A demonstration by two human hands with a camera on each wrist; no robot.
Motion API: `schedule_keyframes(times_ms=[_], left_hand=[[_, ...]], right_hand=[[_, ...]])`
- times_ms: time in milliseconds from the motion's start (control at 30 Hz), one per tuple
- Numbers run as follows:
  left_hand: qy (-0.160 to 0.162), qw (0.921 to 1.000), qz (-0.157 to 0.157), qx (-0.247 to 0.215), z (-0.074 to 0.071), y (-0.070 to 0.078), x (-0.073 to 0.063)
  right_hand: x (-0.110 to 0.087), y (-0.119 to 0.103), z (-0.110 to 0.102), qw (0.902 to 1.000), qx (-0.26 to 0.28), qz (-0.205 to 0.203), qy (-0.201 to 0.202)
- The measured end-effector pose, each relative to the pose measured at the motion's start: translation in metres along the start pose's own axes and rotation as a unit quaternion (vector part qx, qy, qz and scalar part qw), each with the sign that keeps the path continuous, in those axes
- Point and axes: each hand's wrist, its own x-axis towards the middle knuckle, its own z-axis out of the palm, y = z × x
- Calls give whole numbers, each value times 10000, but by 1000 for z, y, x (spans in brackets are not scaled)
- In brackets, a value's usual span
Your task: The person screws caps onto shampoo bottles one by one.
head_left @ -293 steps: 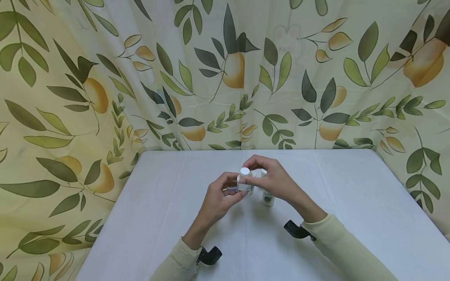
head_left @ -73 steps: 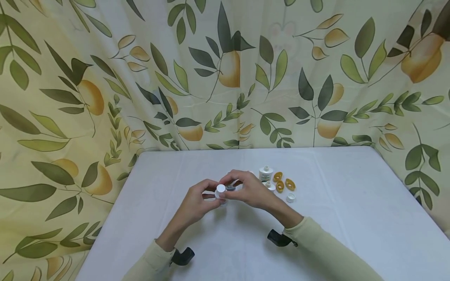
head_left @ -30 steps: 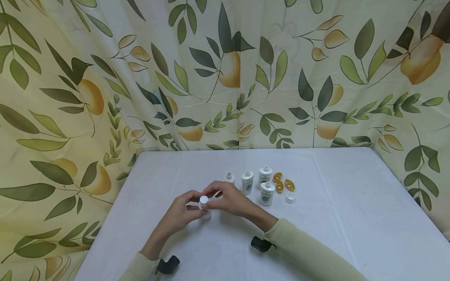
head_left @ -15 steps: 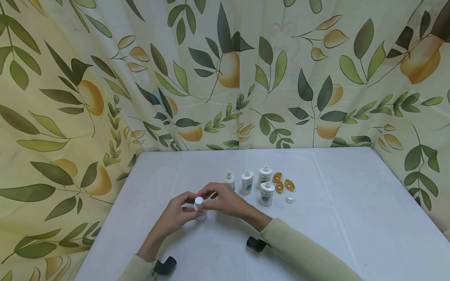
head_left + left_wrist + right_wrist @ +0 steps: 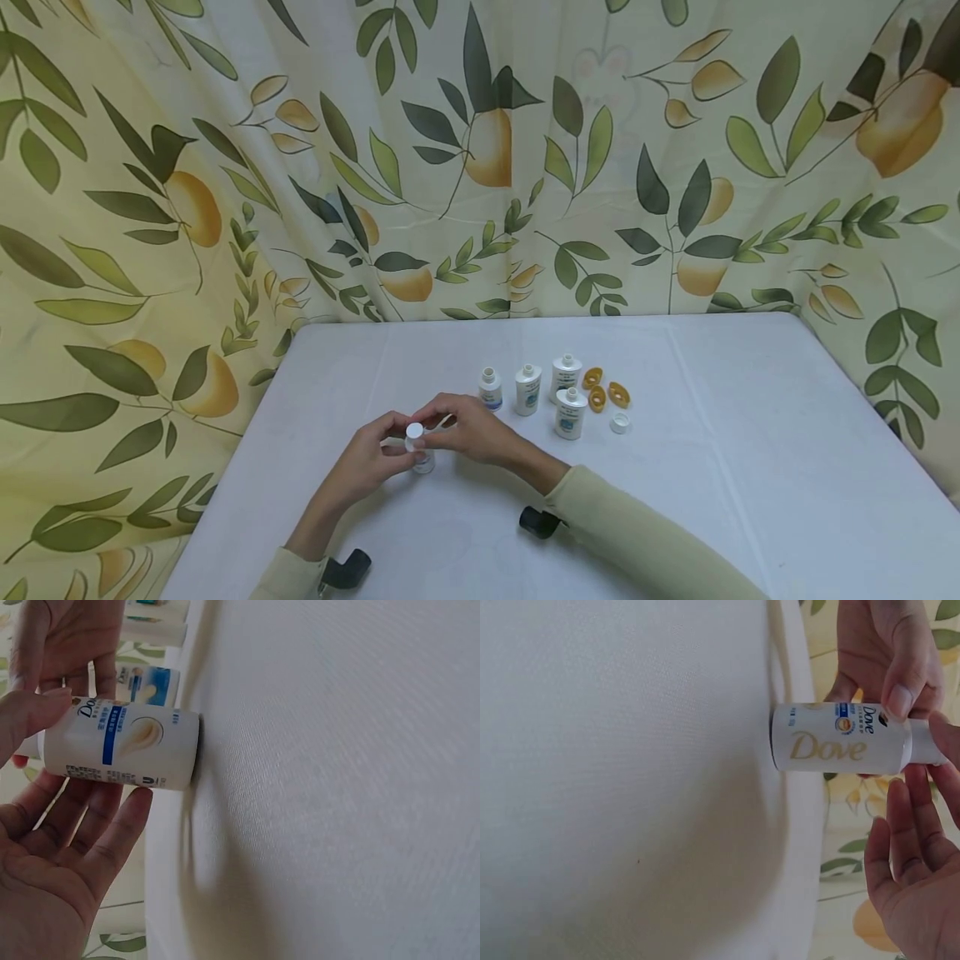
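Note:
A small white Dove bottle (image 5: 124,746) with a white cap (image 5: 415,430) is upright, its base at the tabletop, left of the other bottles in the head view. My left hand (image 5: 363,457) grips its upper body between thumb and fingers. My right hand (image 5: 470,430) pinches the cap from the other side with thumb and fingertips. The right wrist view shows the right hand (image 5: 922,892) around the bottle's cap end, with the left hand (image 5: 892,656) behind. The threads under the cap are hidden.
Uncapped white bottles stand behind and to the right: a round one (image 5: 491,390), a slimmer one (image 5: 527,390), a back one (image 5: 566,375) and a front one (image 5: 570,414). Beside them lie several orange-yellow rings (image 5: 618,393) and a loose white cap (image 5: 619,423). A patterned curtain (image 5: 480,167) borders the white table (image 5: 712,483).
Both hands and the held bottle have moved left and slightly toward me, away from the group. The round bottle behind, earlier partly covered by the right hand, now shows fully. The other bottles stay put.

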Motion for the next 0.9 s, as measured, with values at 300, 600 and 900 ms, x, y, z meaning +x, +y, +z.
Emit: schedule_keyframes(times_ms=[300,600,900], left_hand=[[-207,9997,36,-87,-4,-2,0],[-418,9991,39,75,-7,2,0],[-217,9984,129,498,-4,18,9]], right_hand=[[1,-6,1,9986,-446,-270,-60],[-5,-16,-4,9918,-1224,-299,-200],[-20,-33,-25,9861,-1619,-307,-187]])
